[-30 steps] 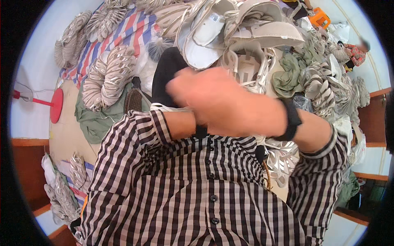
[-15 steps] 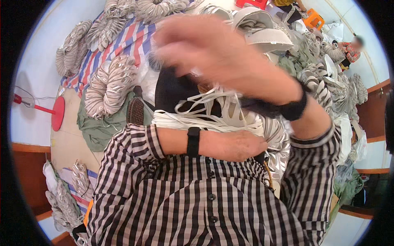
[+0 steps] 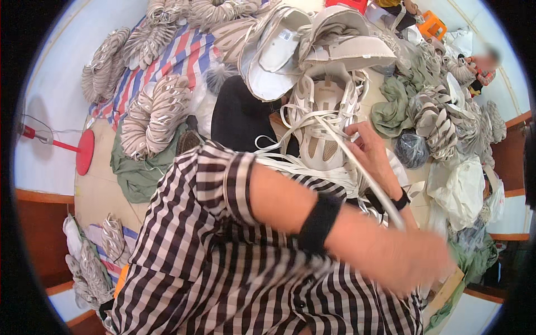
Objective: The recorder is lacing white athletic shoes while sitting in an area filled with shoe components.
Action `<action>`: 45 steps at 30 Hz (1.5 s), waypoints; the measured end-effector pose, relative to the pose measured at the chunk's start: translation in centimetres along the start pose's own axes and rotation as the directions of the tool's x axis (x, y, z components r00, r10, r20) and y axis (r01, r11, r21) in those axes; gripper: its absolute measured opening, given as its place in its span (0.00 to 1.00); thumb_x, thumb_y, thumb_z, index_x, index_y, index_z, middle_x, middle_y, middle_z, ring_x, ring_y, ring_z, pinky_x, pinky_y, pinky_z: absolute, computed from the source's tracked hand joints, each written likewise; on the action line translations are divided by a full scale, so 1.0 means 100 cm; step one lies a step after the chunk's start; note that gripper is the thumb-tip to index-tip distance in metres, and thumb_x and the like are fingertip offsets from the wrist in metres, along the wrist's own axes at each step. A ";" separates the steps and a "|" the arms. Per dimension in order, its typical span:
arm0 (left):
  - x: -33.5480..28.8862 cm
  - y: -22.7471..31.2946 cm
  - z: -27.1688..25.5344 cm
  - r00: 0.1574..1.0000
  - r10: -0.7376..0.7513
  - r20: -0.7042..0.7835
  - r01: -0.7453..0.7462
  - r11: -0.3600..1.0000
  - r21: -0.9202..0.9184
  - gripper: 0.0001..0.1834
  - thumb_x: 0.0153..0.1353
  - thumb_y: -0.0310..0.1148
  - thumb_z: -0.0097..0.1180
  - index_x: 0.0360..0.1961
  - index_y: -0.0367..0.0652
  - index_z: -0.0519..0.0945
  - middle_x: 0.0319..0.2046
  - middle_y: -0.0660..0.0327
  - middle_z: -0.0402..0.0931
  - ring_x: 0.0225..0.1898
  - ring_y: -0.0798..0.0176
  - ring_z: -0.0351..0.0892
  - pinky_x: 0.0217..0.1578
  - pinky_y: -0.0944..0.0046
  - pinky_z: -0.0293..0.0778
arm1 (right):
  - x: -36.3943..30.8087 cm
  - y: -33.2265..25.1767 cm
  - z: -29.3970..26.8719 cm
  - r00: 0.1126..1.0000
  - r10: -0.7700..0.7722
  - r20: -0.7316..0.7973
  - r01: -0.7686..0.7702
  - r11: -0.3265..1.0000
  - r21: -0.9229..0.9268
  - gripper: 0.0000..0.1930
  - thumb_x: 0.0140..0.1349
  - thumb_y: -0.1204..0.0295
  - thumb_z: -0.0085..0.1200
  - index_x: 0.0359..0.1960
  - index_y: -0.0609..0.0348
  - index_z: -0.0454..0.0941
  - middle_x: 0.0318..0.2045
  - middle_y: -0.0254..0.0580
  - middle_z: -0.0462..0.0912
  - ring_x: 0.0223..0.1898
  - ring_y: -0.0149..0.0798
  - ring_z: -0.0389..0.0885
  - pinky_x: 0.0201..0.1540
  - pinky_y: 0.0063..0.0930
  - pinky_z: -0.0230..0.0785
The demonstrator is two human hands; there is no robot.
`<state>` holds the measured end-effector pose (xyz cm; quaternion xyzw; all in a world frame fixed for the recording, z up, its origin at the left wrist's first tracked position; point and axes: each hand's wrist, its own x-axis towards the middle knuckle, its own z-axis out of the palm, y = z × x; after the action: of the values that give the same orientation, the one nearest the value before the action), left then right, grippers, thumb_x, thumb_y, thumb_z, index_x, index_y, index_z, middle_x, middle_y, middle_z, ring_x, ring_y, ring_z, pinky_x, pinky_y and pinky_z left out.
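Note:
A pale grey-beige sneaker upper stands in front of me, toe toward me, with white laces across its front. My right hand is at its right side, thumb and fingers bent against the edge near the laces. A white shoelace runs taut from the eyelets down to the right, to my left hand. That hand is crossed over my right forearm, smeared by motion, and its fingers are hidden. A bundle of loose white laces lies over my lap beside the toe.
More shoe uppers stand just beyond. Coiled bundles of uppers rest at left, some on a striped sheet. A red stand base is farther left. Green cloth and white bags lie right. Another person sits far right.
My right hand has come down from the air to the sneaker upper. My left hand has swung from my lap to the lower right, drawing the shoelace out. The uppers are now uncovered.

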<state>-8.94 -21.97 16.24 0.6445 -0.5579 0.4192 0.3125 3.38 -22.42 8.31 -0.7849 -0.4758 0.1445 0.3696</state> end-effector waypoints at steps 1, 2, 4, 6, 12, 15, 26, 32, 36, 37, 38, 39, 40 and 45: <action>0.002 -0.013 -0.043 0.944 -0.325 0.058 0.330 0.934 -0.140 0.11 0.40 0.24 0.54 0.29 0.32 0.72 0.25 0.49 0.72 0.27 0.44 0.73 0.27 0.53 0.69 | -0.002 0.009 0.004 0.999 0.039 -0.012 -0.038 0.996 0.077 0.12 0.57 0.76 0.56 0.42 0.61 0.73 0.37 0.46 0.76 0.31 0.41 0.78 0.34 0.32 0.70; -0.007 -0.032 -0.054 0.804 -0.573 0.160 0.578 0.816 0.020 0.13 0.42 0.23 0.54 0.32 0.33 0.73 0.31 0.47 0.72 0.33 0.42 0.74 0.33 0.51 0.71 | -0.002 0.013 0.008 0.996 0.092 0.017 -0.094 0.983 0.157 0.11 0.56 0.76 0.56 0.41 0.62 0.73 0.36 0.48 0.76 0.32 0.39 0.78 0.34 0.32 0.69; -0.038 -0.067 -0.083 0.671 -0.739 0.049 0.733 0.672 0.100 0.14 0.47 0.23 0.53 0.38 0.32 0.72 0.36 0.43 0.73 0.41 0.41 0.76 0.43 0.52 0.73 | -0.006 0.025 0.013 0.973 -0.096 -0.210 0.122 0.986 0.110 0.08 0.58 0.77 0.55 0.38 0.63 0.73 0.33 0.45 0.76 0.30 0.35 0.76 0.33 0.29 0.68; -0.092 -0.075 -0.110 0.709 -0.649 -0.276 0.705 0.639 0.308 0.17 0.51 0.26 0.55 0.44 0.36 0.73 0.32 0.51 0.74 0.26 0.57 0.77 0.28 0.58 0.72 | 0.009 0.000 -0.002 0.980 0.183 0.080 -0.197 0.949 0.246 0.03 0.60 0.76 0.52 0.32 0.62 0.72 0.25 0.33 0.74 0.27 0.26 0.70 0.30 0.23 0.65; -0.150 -0.041 -0.145 0.353 -0.916 -0.190 0.899 0.276 0.340 0.09 0.55 0.27 0.55 0.38 0.40 0.76 0.30 0.54 0.74 0.25 0.58 0.74 0.28 0.61 0.71 | 0.015 0.005 -0.025 0.990 0.027 -0.136 -0.008 0.991 0.137 0.07 0.55 0.76 0.57 0.33 0.63 0.72 0.23 0.39 0.73 0.24 0.30 0.70 0.28 0.25 0.65; -0.159 -0.047 -0.141 0.366 -0.903 -0.224 0.872 0.249 0.422 0.08 0.54 0.28 0.55 0.37 0.40 0.77 0.29 0.54 0.73 0.26 0.56 0.74 0.29 0.60 0.71 | 0.021 -0.013 -0.027 0.940 -0.165 -0.300 0.111 0.976 -0.189 0.08 0.53 0.80 0.56 0.33 0.62 0.71 0.28 0.44 0.75 0.24 0.41 0.73 0.29 0.31 0.67; -0.153 -0.055 -0.145 0.281 -0.956 -0.083 0.819 0.194 0.540 0.06 0.54 0.30 0.52 0.31 0.39 0.74 0.31 0.50 0.71 0.33 0.43 0.74 0.35 0.50 0.69 | 0.030 -0.011 -0.021 0.779 -0.221 -0.586 0.243 0.969 -0.041 0.05 0.63 0.76 0.47 0.38 0.63 0.74 0.30 0.40 0.76 0.25 0.32 0.72 0.29 0.24 0.65; -0.156 -0.047 -0.143 0.419 -0.883 -0.211 0.855 0.306 0.418 0.04 0.58 0.28 0.49 0.32 0.38 0.71 0.27 0.49 0.71 0.30 0.41 0.72 0.32 0.52 0.68 | 0.026 -0.011 -0.015 0.775 -0.104 -0.623 0.255 0.954 0.158 0.10 0.68 0.70 0.44 0.36 0.63 0.74 0.29 0.34 0.75 0.26 0.25 0.69 0.29 0.19 0.63; -0.150 -0.034 -0.154 0.210 -0.971 -0.116 0.931 0.162 0.327 0.05 0.60 0.28 0.48 0.32 0.37 0.70 0.22 0.52 0.70 0.23 0.48 0.70 0.27 0.56 0.67 | 0.022 -0.006 -0.007 0.789 -0.004 -0.614 0.201 0.947 0.251 0.12 0.69 0.66 0.45 0.35 0.62 0.75 0.25 0.32 0.74 0.25 0.24 0.68 0.29 0.19 0.63; -0.152 -0.031 -0.157 0.190 -0.976 -0.108 0.952 0.157 0.262 0.05 0.61 0.29 0.48 0.32 0.37 0.70 0.19 0.56 0.68 0.21 0.55 0.68 0.25 0.59 0.66 | 0.022 -0.003 -0.005 0.789 -0.005 -0.614 0.200 0.948 0.249 0.12 0.69 0.66 0.45 0.35 0.62 0.75 0.25 0.32 0.74 0.25 0.24 0.68 0.29 0.19 0.63; -0.154 -0.027 -0.160 0.172 -0.980 -0.099 0.969 0.150 0.195 0.06 0.62 0.29 0.48 0.32 0.36 0.70 0.16 0.59 0.66 0.19 0.62 0.65 0.23 0.63 0.64 | 0.023 0.001 -0.003 0.798 0.003 -0.603 0.201 0.941 0.271 0.12 0.69 0.65 0.45 0.35 0.63 0.75 0.23 0.32 0.73 0.24 0.23 0.68 0.28 0.19 0.62; -0.156 -0.021 -0.164 0.170 -0.980 -0.101 0.970 0.148 0.194 0.06 0.62 0.29 0.48 0.32 0.36 0.70 0.16 0.59 0.66 0.19 0.62 0.65 0.23 0.63 0.64 | 0.024 0.004 0.000 0.807 0.011 -0.590 0.203 0.934 0.295 0.13 0.69 0.64 0.46 0.35 0.63 0.75 0.22 0.31 0.72 0.24 0.23 0.67 0.28 0.19 0.62; -0.158 -0.016 -0.169 0.130 -0.988 -0.079 0.978 0.115 0.173 0.06 0.62 0.29 0.48 0.32 0.37 0.70 0.16 0.62 0.65 0.19 0.68 0.63 0.23 0.65 0.63 | 0.024 0.004 0.003 0.809 0.010 -0.587 0.203 0.934 0.295 0.13 0.69 0.64 0.46 0.35 0.63 0.75 0.22 0.31 0.72 0.24 0.23 0.67 0.28 0.19 0.62; -0.162 0.023 -0.202 -0.064 -0.998 -0.005 0.988 -0.064 0.137 0.05 0.62 0.28 0.49 0.31 0.39 0.69 0.19 0.71 0.64 0.21 0.76 0.60 0.22 0.73 0.60 | 0.025 0.006 0.020 0.876 0.020 -0.483 0.103 0.969 0.226 0.13 0.68 0.66 0.47 0.32 0.65 0.74 0.17 0.37 0.70 0.21 0.27 0.64 0.25 0.24 0.60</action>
<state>-15.48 2.65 10.84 0.8813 0.0938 0.0547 0.4599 3.88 -19.56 6.77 -0.7339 -0.3644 -0.0054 0.5732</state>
